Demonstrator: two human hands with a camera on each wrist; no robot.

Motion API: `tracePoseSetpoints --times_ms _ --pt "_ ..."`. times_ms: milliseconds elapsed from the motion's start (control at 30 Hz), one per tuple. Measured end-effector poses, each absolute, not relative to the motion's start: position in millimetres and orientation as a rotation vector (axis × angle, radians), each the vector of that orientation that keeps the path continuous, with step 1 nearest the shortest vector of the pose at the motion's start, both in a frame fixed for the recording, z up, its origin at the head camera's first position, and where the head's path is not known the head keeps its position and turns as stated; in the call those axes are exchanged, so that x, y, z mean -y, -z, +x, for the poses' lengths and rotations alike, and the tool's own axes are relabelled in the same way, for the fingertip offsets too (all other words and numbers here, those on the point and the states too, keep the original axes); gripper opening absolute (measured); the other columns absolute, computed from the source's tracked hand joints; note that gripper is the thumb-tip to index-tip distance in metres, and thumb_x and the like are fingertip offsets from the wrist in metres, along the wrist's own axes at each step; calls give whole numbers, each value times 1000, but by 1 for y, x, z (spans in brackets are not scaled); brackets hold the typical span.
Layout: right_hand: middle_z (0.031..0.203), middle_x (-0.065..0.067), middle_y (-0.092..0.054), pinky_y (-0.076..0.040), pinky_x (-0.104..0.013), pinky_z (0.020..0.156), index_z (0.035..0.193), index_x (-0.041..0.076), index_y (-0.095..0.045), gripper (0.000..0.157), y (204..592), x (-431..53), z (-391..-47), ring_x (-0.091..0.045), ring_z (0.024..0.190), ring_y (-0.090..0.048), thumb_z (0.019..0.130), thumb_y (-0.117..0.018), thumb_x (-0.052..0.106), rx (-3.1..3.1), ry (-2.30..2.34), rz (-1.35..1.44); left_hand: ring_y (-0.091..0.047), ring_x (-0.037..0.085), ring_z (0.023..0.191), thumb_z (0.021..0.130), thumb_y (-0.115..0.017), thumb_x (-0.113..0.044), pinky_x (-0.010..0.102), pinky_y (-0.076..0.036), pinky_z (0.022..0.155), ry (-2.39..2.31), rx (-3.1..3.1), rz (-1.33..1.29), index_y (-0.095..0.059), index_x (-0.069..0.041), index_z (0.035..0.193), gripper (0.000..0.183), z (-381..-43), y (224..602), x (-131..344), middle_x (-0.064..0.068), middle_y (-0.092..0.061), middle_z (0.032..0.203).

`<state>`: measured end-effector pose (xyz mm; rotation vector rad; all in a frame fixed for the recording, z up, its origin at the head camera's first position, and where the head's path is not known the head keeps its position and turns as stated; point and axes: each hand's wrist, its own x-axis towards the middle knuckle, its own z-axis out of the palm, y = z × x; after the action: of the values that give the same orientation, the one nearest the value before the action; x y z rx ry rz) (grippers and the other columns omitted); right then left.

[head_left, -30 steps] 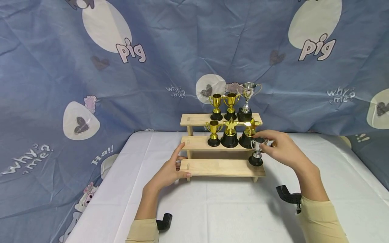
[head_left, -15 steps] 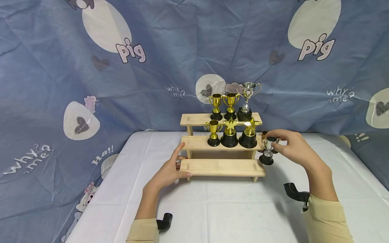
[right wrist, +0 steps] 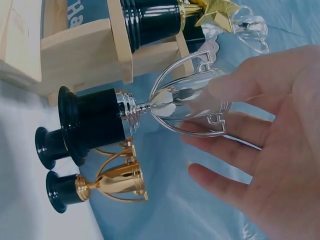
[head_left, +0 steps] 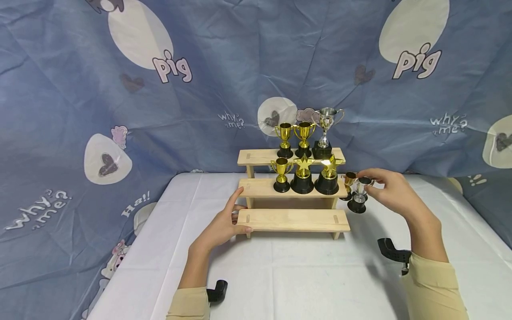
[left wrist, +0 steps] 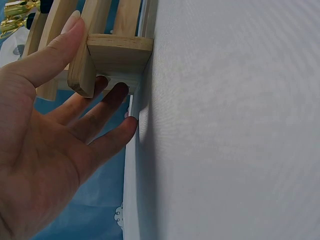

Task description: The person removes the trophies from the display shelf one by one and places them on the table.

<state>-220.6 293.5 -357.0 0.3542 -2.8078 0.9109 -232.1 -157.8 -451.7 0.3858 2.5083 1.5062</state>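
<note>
At the right end of the tiered wooden stand (head_left: 294, 218), my right hand (head_left: 390, 191) pinches a small silver trophy cup (head_left: 358, 206) by its bowl, thumb on the near side. In the right wrist view the silver trophy's black base (right wrist: 97, 117) points away from the palm. Just behind it stand a bronze-coloured trophy (right wrist: 120, 184) and another trophy whose black base (right wrist: 47, 147) is partly hidden. My left hand (head_left: 216, 229) holds the left end of the stand's lowest step. In the left wrist view the thumb (left wrist: 60, 50) lies over the step's board, other fingers around its end.
On the middle tier are a gold cup trophy (head_left: 282, 175) and two gold star trophies, one star trophy (head_left: 302, 181) at the centre. The top tier bears two gold cups and a larger silver trophy (head_left: 323, 144). A printed blue cloth (head_left: 216, 89) hangs behind the white table (head_left: 300, 275).
My right hand has carried the silver trophy from over the lowest step's right end to the right, beside the stand. The bronze-coloured trophy shows more. My left hand stays put.
</note>
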Motion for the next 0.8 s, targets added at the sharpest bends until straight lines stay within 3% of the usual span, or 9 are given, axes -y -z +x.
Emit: tracePoseSetpoints --times_ms 400,800 --pt "128 -19 -65 -45 -59 93 124 10 -67 34 363 -308 -226 -48 113 -59 91 -61 7 2725 -926 288 -62 31 122 75 -88 -15 43 -54 93 -1514 -2498 389 -10 -64 147 118 -234 452 157 9 -54 139" --pt "132 -25 -61 -42 -62 91 129 8 -63 34 371 -321 -235 -51 114 -55 96 -59 13 2766 -845 176 -62 32 122 75 -88 -17 44 -54 95 -1491 -2523 377 -9 -65 147 117 -233 452 157 8 -54 140"
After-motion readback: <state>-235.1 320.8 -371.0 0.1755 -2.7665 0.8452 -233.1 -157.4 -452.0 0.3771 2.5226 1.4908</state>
